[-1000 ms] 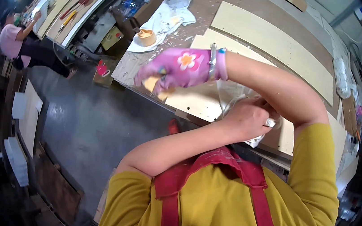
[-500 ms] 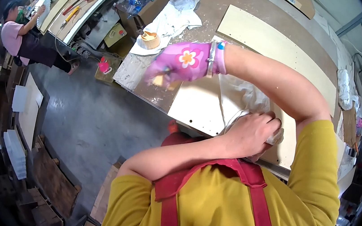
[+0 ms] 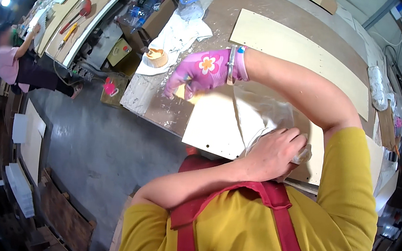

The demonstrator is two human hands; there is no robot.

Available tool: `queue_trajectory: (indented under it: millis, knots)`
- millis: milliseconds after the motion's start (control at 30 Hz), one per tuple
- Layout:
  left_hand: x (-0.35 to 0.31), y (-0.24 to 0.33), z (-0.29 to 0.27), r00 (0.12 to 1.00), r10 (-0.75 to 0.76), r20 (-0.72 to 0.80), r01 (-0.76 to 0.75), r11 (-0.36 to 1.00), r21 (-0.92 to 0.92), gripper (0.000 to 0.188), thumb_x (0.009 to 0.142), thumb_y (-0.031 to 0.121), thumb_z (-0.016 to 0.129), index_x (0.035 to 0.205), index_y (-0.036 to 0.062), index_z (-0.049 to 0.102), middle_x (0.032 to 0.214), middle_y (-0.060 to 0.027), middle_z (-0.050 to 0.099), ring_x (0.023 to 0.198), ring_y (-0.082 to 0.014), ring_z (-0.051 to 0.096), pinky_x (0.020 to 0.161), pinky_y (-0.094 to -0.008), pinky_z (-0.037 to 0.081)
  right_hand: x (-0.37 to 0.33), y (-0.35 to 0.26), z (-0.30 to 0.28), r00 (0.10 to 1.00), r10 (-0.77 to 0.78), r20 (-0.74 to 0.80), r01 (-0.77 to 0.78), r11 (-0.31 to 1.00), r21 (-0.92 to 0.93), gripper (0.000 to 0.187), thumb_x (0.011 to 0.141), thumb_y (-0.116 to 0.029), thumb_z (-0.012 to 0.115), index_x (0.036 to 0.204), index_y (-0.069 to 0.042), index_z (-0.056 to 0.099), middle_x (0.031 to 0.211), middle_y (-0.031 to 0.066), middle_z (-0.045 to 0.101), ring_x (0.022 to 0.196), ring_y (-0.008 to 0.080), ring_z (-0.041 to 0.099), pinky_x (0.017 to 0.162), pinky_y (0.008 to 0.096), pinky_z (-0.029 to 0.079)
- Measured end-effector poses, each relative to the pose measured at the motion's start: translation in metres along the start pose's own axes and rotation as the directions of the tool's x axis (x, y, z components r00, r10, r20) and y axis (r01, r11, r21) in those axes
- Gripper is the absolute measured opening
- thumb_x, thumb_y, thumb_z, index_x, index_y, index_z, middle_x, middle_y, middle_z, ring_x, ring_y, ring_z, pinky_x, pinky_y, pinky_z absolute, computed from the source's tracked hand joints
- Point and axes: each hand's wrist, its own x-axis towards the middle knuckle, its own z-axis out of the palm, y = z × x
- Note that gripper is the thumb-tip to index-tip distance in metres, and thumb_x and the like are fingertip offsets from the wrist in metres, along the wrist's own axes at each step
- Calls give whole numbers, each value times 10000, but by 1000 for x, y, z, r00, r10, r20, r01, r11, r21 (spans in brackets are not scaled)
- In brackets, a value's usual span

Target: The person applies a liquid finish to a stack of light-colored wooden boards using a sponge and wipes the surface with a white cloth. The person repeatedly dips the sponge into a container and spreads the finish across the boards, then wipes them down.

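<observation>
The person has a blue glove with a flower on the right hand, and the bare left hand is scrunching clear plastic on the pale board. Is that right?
Not quite. In the head view the flowered glove on the right hand is pink, not blue. The rest holds: the bare left hand grips the clear plastic over the pale board.

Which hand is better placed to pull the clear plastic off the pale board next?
Left, probably. The bare left hand is bunched on the clear plastic lying over the pale board; the gloved right hand rests away at the board's corner.
</observation>
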Motion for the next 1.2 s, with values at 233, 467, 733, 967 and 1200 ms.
queue_trajectory:
  millis: [233, 467, 733, 967, 1200]
  knots:
    - [0, 0, 3, 1000, -3, -22, 3, 1000, 15, 399, 597, 33, 705, 960, 35, 542, 916, -126, 521, 845, -337, 567, 715, -414, 481, -14, 31, -39, 990, 73, -119, -92, 983, -159, 461, 760, 69, 577, 1184, -105, 628, 964, 113, 674, 840, 199, 656, 772, 337, 508]
    - [9, 3, -7, 1000, -24, -14, 23, 998, -66, 306, 710, 90, 709, 977, 37, 570, 917, -120, 566, 846, -324, 591, 700, -401, 490, -45, 66, -58, 889, 157, -430, -353, 834, -425, 391, 792, -18, 621, 1174, -99, 612, 1021, 102, 687, 875, 250, 667, 777, 387, 522]
    - [-12, -8, -62, 995, -24, -95, 59, 920, 388, 364, 720, 169, 733, 1037, 89, 573, 1021, -81, 553, 970, -277, 543, 825, -410, 418, -61, 52, -19, 573, 164, -803, -404, 909, -102, 404, 852, -236, 575, 1216, -69, 518, 953, 196, 657, 768, 320, 659, 724, 404, 513]
    - [-15, -15, -53, 996, -61, -69, 88, 842, 531, 461, 641, 147, 745, 1066, 105, 570, 956, -72, 515, 886, -268, 527, 780, -397, 406, -75, 40, 1, 628, 298, -719, -508, 857, -88, 401, 839, -172, 552, 1215, -51, 486, 942, 225, 642, 789, 334, 661, 698, 398, 519]
    - [-12, -17, -51, 999, 3, -45, 21, 850, 526, 468, 606, 123, 756, 1036, 109, 570, 969, -72, 514, 890, -264, 533, 770, -391, 419, -49, 31, 21, 430, 178, -885, -522, 849, -83, 418, 874, -205, 551, 1238, -28, 449, 947, 250, 637, 806, 389, 641, 715, 428, 512]
